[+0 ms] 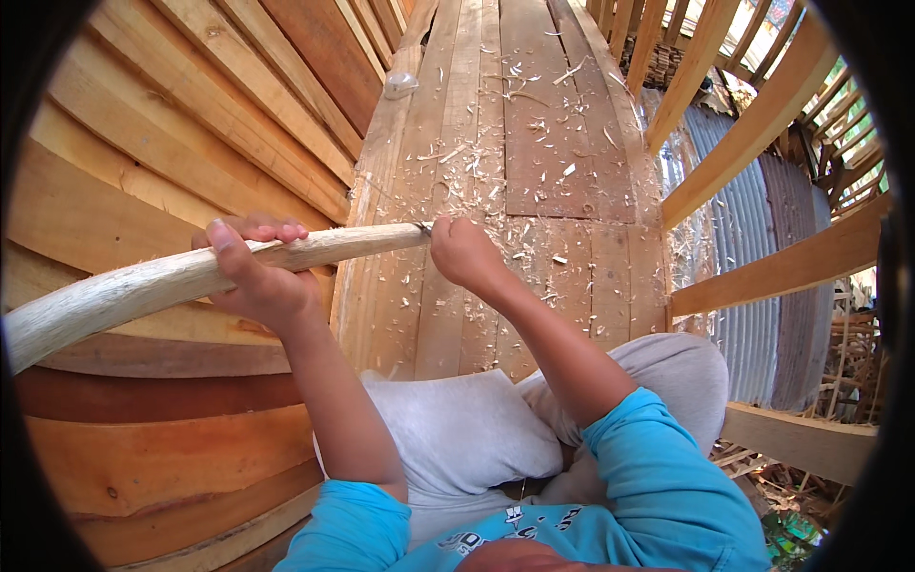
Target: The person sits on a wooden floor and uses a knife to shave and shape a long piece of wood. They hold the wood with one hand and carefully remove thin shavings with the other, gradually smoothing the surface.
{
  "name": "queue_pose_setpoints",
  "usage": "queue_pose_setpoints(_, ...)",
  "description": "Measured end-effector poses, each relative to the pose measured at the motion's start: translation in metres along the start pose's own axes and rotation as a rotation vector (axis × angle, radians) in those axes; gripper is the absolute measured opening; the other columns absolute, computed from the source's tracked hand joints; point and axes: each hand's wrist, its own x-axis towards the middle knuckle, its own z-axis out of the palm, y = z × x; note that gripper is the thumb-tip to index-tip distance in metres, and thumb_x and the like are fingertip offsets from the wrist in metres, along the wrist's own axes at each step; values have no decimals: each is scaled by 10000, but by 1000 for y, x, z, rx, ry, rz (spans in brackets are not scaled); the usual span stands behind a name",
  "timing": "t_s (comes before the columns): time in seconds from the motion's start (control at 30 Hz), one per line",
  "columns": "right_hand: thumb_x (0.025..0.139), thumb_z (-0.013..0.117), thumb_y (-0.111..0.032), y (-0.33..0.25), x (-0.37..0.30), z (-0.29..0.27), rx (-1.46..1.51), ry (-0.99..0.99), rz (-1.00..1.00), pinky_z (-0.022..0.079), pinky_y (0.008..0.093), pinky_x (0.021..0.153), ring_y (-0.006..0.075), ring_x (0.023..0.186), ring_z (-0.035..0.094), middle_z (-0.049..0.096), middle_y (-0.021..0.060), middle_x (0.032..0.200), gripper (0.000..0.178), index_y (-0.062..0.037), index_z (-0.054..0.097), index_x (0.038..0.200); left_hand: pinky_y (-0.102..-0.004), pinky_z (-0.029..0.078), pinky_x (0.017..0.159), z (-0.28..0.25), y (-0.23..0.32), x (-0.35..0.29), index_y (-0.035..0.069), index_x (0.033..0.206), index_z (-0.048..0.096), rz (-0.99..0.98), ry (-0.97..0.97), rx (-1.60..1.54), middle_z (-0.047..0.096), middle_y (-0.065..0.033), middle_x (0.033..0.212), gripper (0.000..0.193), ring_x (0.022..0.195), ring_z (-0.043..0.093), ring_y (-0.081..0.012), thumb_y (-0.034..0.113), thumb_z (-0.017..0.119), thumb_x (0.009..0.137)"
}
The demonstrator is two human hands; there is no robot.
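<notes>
A long, pale, debarked wooden pole (143, 283) slants across in front of me, thick at the left and narrowing toward the middle. My left hand (257, 276) is wrapped around it from below, thumb along one side and fingertips showing over the far side. At the pole's thin end, my right hand (464, 252) is closed in a fist. Between that fist and the wood shows a bit of a small dark blade (425, 228); its handle is hidden in the fingers. The pole's thick end runs out of view at the left.
Wood shavings (569, 171) litter the plank floor (457, 324). Stacked boards (172, 114) rise close on my left. A slatted wooden railing (753, 133) stands at the right, with corrugated metal sheets (739, 257) beyond it. A clear plastic item (400, 85) lies by the boards.
</notes>
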Motion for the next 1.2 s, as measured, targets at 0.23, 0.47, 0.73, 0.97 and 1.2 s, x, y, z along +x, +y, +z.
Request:
queue_pose_setpoints(0.23, 981, 336, -306, 56, 20, -7, -160, 76, -21, 489, 540, 878, 487, 902, 648, 655, 341, 963, 527, 101, 665, 925, -328, 478, 500, 18, 0, -12, 76, 785, 449, 32, 75, 45, 480, -44, 591, 325, 514, 512, -170, 307, 657, 882)
queue_pose_setpoints(0.47, 967, 323, -322, 2, 2, 7, 86, 112, -28, 485, 528, 819, 502, 810, 639, 638, 330, 777, 576, 108, 649, 768, -309, 489, 508, 28, 0, -17, -17, 914, 511, 37, 260, 152, 564, -97, 651, 339, 549, 572, -187, 270, 692, 894)
queue_pose_setpoints(0.73, 974, 354, -336, 16, 8, 28, -55, 218, -85, 507, 541, 808, 484, 811, 652, 663, 312, 827, 564, 69, 687, 767, -314, 511, 550, 17, -1, -2, -51, 979, 497, 46, 369, 119, 571, -114, 772, 327, 659, 602, -205, 193, 702, 901)
queue_pose_setpoints(0.97, 972, 355, -325, 18, 4, 27, -84, 280, -122, 522, 542, 783, 476, 776, 662, 669, 296, 782, 551, 52, 699, 762, -307, 523, 552, 11, -3, 0, -62, 977, 510, 59, 351, 130, 573, -110, 790, 332, 666, 607, -208, 194, 707, 902)
queue_pose_setpoints(1.2, 989, 328, -322, -38, -44, 4, -123, 92, -168, 529, 530, 790, 445, 825, 671, 672, 295, 825, 553, 33, 688, 765, -309, 524, 546, 9, -2, -8, -49, 948, 520, 35, 322, 112, 559, -104, 748, 316, 636, 593, -194, 206, 702, 908)
